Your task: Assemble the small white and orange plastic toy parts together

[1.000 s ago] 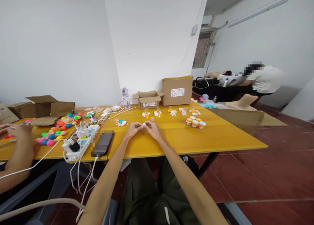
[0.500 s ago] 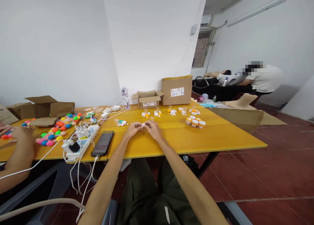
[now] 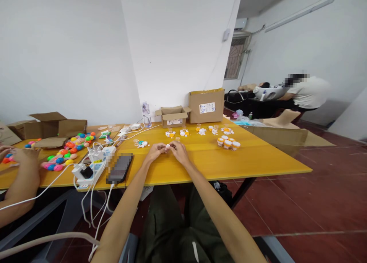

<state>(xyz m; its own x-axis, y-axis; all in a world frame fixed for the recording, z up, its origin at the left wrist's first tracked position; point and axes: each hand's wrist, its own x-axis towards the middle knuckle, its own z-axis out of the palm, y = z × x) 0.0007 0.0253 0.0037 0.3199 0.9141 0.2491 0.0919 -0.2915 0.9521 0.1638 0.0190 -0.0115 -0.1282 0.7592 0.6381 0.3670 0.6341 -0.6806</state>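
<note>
A small white piece with dark marks is pinched between both hands above the yellow table. My left hand closes on it from the left, and my right hand from the right. Its exact kind is too small to make out. Just beyond the fingers stands a small clear cup. To the left lie small white pieces with a teal lid. Farther back are several little heaps of white pieces with orange lids. On the right, several small tubs with white and orange lids are grouped together.
A phone and a power strip with trailing cables lie left. Behind stand an open small carton, a larger carton and a bottle. A co-worker's arm is at far left, near colourful balls.
Both hands stay in nearly the same place. The small white piece between the fingertips appears slightly turned; little else differs.
</note>
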